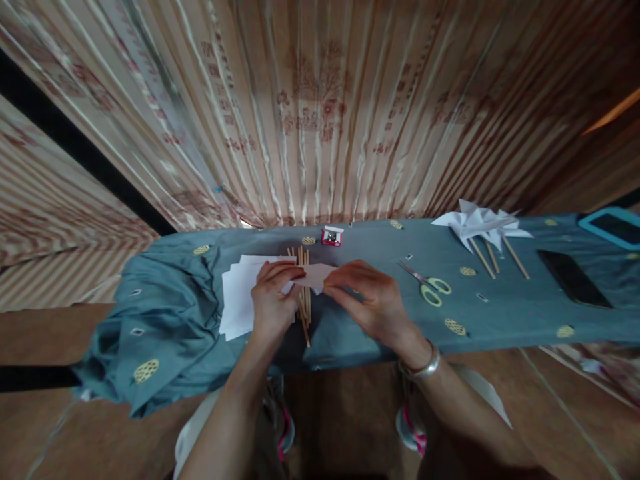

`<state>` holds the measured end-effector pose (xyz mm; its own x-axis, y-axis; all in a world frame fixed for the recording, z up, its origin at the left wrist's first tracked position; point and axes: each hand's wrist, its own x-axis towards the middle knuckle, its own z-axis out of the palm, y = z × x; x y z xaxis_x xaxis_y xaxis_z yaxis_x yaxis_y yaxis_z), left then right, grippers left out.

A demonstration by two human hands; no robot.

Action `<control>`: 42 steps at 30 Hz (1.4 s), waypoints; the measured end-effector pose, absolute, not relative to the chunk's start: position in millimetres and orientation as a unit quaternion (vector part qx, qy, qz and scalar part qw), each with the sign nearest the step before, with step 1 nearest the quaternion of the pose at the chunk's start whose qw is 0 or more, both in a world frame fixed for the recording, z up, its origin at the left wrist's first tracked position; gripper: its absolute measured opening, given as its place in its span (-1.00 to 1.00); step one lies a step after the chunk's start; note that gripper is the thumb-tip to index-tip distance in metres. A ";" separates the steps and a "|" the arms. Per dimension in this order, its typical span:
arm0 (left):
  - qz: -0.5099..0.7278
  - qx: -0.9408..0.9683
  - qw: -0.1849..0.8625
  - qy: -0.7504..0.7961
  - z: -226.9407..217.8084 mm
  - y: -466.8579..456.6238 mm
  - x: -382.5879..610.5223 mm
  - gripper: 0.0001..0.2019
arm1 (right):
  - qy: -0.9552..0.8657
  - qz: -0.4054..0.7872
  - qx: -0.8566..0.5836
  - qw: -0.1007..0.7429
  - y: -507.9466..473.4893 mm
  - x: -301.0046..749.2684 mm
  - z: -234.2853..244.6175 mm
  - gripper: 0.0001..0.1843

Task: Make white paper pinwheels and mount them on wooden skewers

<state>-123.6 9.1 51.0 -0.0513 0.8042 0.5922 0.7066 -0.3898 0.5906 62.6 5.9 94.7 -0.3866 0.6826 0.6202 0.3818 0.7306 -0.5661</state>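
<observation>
Teal cloth [345, 337] below; small pale paper [316, 274], angular-edged, pinched in fingers [353, 275].

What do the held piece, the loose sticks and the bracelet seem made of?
Held piece: probably paper, matte, judging by its thin, pale sheet look.
Sticks: likely wood or bamboo, dull, from their plain tan colour.
Bracelet: seemingly metal, polished, given its silvery shine.

No text or label can be read.

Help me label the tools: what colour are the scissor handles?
The scissor handles are pale yellow-green, as the head view, the only one, shows.
</observation>
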 end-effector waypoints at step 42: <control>0.288 0.829 0.277 0.392 -13.4 4.9 -33.9 -0.61 | -0.781 0.382 -0.423 0.257 3.4 209.5 -6.3 -0.54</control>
